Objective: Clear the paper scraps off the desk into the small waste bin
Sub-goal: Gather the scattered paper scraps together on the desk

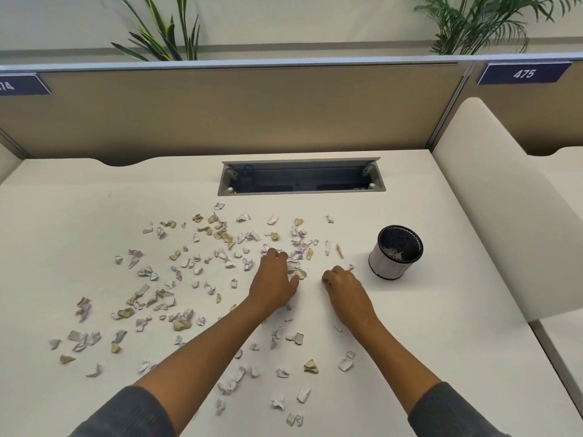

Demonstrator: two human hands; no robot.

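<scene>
Across the middle and left of the white desk [410, 326] lie the paper scraps [176, 272], white and tan, crumpled and torn, too many to count reliably (dozens at least), thinning out toward the near edge. One small waste bin [396, 252] stands upright to the right of the scatter, white-walled with a dark mesh inside, and a few white scraps show at its bottom.

Two hands work between scraps and bin. The left hand [275, 280] rests palm down on a dense cluster, fingers curled loosely over several pieces; whether it actually holds any I cannot tell. The right hand [342, 285] sits near the bin's base with its fingers curled under into a loose fist, and what it holds, if anything, is hidden. Both forearms are bare, with grey sleeves [126, 411] pushed up.

Behind the scraps, one cable tray [301, 176] is recessed in the desk with its lid open. A tan partition [220, 115] backs the desk and carries two dark labels: one reads "475" [523, 73], the other is cut off, ending in "74" [19, 86]. Two leafy plants [167, 33] rise behind the partition.
</scene>
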